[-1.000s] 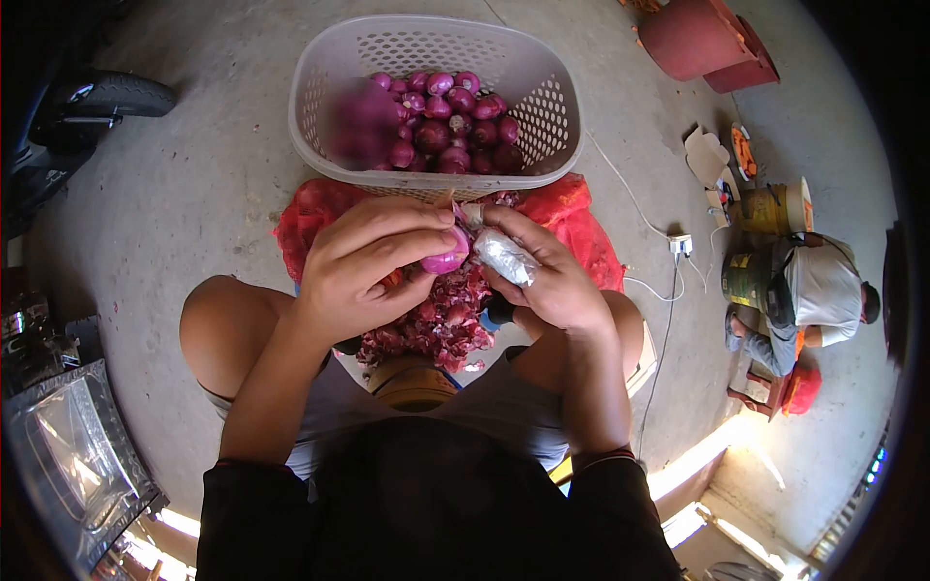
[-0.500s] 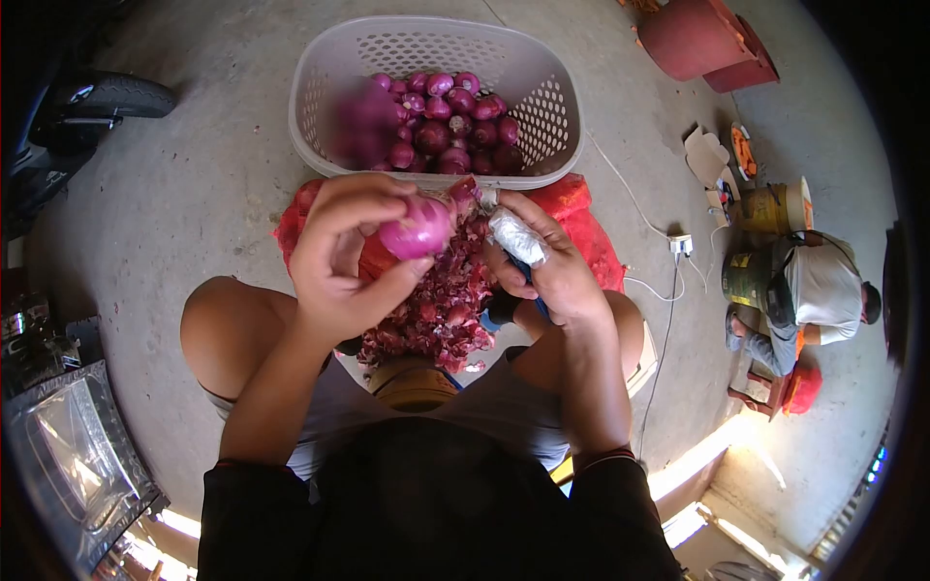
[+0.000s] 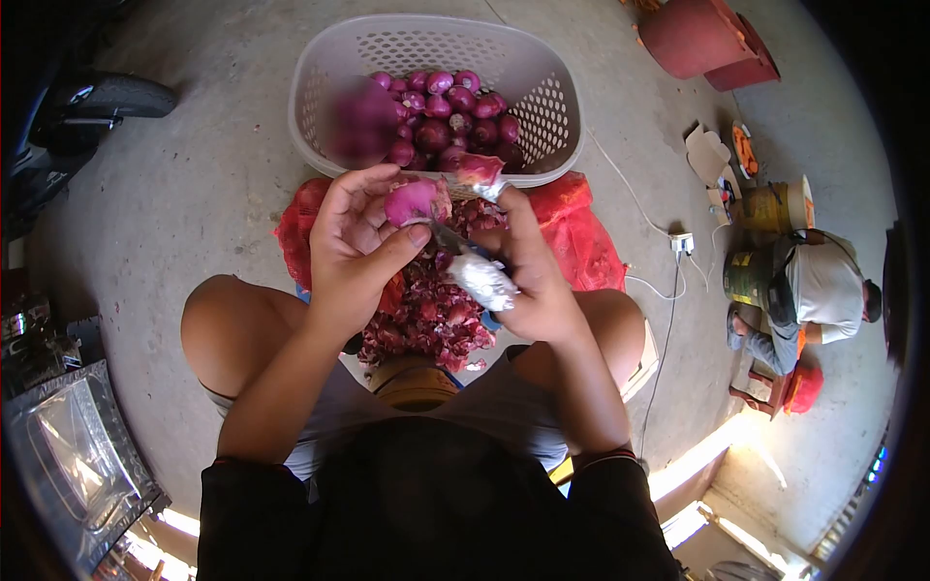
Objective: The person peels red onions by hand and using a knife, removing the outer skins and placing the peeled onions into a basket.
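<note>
My left hand (image 3: 354, 247) holds a purple onion (image 3: 412, 201) between thumb and fingers, above a heap of onion skins (image 3: 426, 315). In my right hand (image 3: 538, 271) is a knife (image 3: 482, 279) whose handle is wrapped in silvery material; its blade touches the onion's right side. A piece of red skin (image 3: 480, 169) sits at the wrapped tip of my right index finger. Just beyond my hands stands a grey perforated basket (image 3: 320, 160) with several peeled onions (image 3: 433, 134) in it.
Red mesh sacks (image 3: 581, 237) lie beside the skins. A white power socket (image 3: 681, 242) with cables is on the floor at right. Farther right, a person (image 3: 823, 281) sits near buckets (image 3: 775, 206). A wheel (image 3: 121, 95) is at upper left.
My right hand has moved left, bringing the knife to the onion. The onion has tilted and shifted slightly up, and a red skin piece is now raised at my right fingertip.
</note>
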The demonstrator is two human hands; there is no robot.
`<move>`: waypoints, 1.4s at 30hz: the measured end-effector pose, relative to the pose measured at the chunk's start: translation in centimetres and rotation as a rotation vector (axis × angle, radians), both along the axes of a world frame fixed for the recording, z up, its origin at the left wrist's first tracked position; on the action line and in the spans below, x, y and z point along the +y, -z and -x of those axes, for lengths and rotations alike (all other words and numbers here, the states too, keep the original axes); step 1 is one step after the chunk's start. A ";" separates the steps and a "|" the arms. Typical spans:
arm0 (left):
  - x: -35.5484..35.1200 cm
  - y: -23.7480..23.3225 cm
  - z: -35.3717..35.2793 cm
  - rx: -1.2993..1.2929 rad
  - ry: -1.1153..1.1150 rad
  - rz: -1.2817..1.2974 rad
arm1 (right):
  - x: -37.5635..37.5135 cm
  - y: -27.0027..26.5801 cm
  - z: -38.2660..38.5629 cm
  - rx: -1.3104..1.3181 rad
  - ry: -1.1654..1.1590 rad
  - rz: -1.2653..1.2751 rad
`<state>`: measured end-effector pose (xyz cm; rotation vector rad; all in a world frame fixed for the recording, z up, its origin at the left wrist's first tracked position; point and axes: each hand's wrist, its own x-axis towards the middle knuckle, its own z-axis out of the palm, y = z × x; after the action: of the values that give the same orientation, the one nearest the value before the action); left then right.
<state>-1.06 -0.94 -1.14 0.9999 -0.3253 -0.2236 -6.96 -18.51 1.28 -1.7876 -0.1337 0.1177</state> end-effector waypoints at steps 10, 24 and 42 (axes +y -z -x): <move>0.1 0.0 0.1 0.025 -0.013 -0.025 | 0.2 1.5 -1.5 -0.161 0.055 -0.042; 0.5 -0.1 -0.1 0.189 0.145 0.206 | 0.7 0.2 -1.0 0.100 0.040 -0.424; 1.8 0.0 -1.4 0.389 0.249 0.285 | -2.6 -0.2 -0.9 -0.010 -0.069 0.481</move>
<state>0.39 0.86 -1.16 0.6155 -0.1192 -0.5729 -6.02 -21.13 1.53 -2.2639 -0.1854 0.2034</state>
